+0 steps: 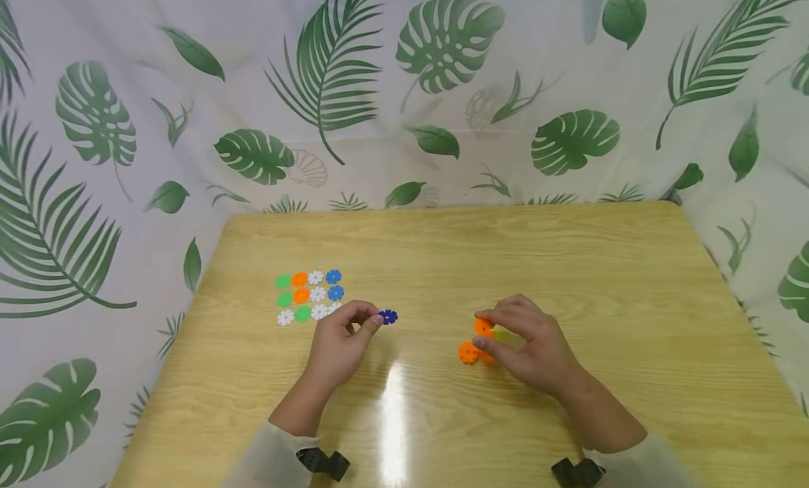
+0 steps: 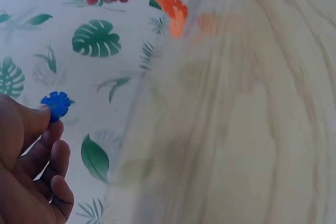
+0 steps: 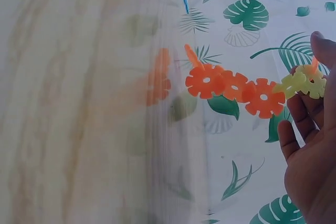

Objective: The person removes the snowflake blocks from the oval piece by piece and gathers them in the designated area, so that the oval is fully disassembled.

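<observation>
Between thumb and forefinger my left hand (image 1: 341, 344) pinches a dark blue notched plastic disc (image 1: 389, 317), a snowflake-shaped building piece. The same blue disc (image 2: 56, 105) shows from the side in the left wrist view. To the right, my right hand (image 1: 537, 344) holds a chain of interlocked snowflake discs (image 1: 468, 353). In the right wrist view, orange discs (image 3: 264, 97) form the free end and yellow discs (image 3: 311, 82) lie at the fingers. One orange disc (image 3: 193, 56) stands edge-on at the chain's far tip. The blue disc and the chain are apart.
Loose snowflake discs (image 1: 302, 313) in green, orange, white and blue lie in rows left on the wooden table (image 1: 430, 249). My left hand partly covers the nearest row. Leaf-printed cloth (image 1: 379, 172) hangs behind the table. Dark wrist cameras (image 1: 324, 463) sit at both cuffs.
</observation>
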